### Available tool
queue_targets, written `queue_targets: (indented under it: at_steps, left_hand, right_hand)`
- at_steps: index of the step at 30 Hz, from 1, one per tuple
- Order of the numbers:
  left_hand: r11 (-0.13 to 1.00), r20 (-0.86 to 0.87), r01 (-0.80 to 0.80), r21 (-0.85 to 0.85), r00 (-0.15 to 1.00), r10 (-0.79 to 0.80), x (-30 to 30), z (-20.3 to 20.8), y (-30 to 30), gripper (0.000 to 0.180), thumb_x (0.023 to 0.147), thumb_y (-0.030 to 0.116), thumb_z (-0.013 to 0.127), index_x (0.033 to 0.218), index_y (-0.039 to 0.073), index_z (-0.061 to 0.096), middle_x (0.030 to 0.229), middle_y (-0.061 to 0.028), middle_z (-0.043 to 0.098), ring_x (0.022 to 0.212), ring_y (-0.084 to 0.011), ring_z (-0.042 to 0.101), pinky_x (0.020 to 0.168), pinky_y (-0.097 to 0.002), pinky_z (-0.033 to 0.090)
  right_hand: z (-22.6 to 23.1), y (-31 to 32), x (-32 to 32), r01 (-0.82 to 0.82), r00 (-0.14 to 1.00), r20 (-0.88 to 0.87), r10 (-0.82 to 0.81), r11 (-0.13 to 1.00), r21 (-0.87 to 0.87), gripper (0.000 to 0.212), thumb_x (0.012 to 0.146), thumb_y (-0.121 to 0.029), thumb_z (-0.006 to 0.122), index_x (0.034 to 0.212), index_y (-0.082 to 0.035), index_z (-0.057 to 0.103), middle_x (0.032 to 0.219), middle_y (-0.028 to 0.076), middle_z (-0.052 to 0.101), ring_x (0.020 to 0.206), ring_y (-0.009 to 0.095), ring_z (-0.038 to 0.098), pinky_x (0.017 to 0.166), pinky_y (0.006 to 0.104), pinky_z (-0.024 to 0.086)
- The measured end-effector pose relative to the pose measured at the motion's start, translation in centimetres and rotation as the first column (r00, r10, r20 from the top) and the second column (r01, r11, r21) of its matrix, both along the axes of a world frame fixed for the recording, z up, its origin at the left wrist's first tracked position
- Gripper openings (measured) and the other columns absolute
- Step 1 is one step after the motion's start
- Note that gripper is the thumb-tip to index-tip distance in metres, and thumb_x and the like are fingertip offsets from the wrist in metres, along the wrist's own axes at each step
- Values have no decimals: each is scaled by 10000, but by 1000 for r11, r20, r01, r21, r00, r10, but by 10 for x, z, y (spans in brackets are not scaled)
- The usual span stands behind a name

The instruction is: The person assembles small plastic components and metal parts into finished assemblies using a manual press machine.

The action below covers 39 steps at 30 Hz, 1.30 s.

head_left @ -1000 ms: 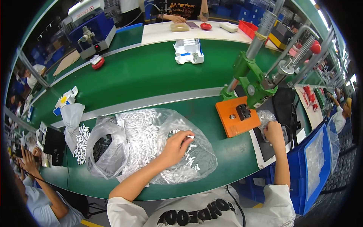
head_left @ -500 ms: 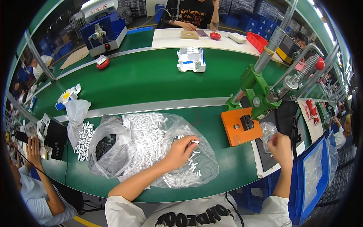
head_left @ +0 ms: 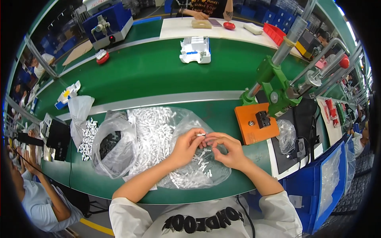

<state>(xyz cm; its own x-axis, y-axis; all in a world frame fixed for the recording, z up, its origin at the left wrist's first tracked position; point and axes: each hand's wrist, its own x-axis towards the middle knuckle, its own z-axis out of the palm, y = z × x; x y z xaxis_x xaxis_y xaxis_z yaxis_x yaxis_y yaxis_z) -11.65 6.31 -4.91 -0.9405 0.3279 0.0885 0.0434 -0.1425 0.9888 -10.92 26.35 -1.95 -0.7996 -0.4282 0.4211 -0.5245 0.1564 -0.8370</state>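
My left hand point(head_left: 186, 148) pinches a small white plastic piece point(head_left: 201, 135) between thumb and forefinger. Fingertip to fingertip with it, my right hand point(head_left: 228, 150) is closed in a pinch, and what lies in its fingers is too small to make out. Both hands hover over a clear plastic bag point(head_left: 217, 173) spread on the green table. Many more white pieces point(head_left: 152, 135) fill the bag, and a few lie loose under my hands. To the left, a second clear bag point(head_left: 115, 166) stands rolled open around small black pieces point(head_left: 110, 144).
A green hand press point(head_left: 274, 89) with an orange base plate point(head_left: 256, 133) stands on the right. Loose white pieces point(head_left: 88, 139) lie at far left. Beyond the metal rail, a white housing point(head_left: 195, 50) rests on the green belt. A blue bin point(head_left: 309, 186) is at lower right.
My right hand has come left from beside the press to meet my left hand above the bag. My left hand still holds the white piece. The view has tilted slightly downward.
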Motion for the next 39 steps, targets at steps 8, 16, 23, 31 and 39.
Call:
queue_targets:
  at_steps: [8,16,23,31,39]
  left_hand:
    - [999,51,9,42,999,-11,-6,2,-2,148,1011,45,513,1140,-14,557,857,-60,635,785,-108,605,715,-244,501]
    - [1000,34,26,18,999,-26,-4,8,-2,150,1005,32,521,1135,-27,567,842,-87,661,772,-118,623,708,-250,509]
    - [997,56,73,-17,996,-72,-4,8,-5,114,1003,14,529,1098,-41,558,904,-141,696,816,-161,667,744,-286,535]
    - [997,75,62,-40,995,-59,-3,8,-3,157,972,-10,582,1125,-41,565,929,-139,699,837,-164,677,748,-282,544]
    - [994,-20,-10,-111,1000,8,-1,3,-2,152,963,-10,573,1113,-17,597,862,-109,691,796,-150,682,717,-275,560]
  right_hand:
    - [-3,-5,4,61,998,-12,-61,998,22,163,773,39,699,897,-11,605,1297,181,615,1045,252,686,916,346,548]
    - [-15,-4,5,15,973,228,46,966,-259,107,828,76,639,916,35,595,1300,223,579,1127,256,629,998,384,507]
    - [-18,1,4,41,879,438,186,887,-459,52,948,24,581,994,45,589,1294,211,568,1175,264,588,1049,425,463]
    - [-14,5,0,75,795,561,231,880,-469,72,985,-25,560,991,42,586,1291,213,571,1184,272,590,1039,413,466]
    - [-9,9,-4,93,787,571,235,869,-486,89,983,-45,567,987,44,569,1221,234,594,1106,288,640,981,417,527]
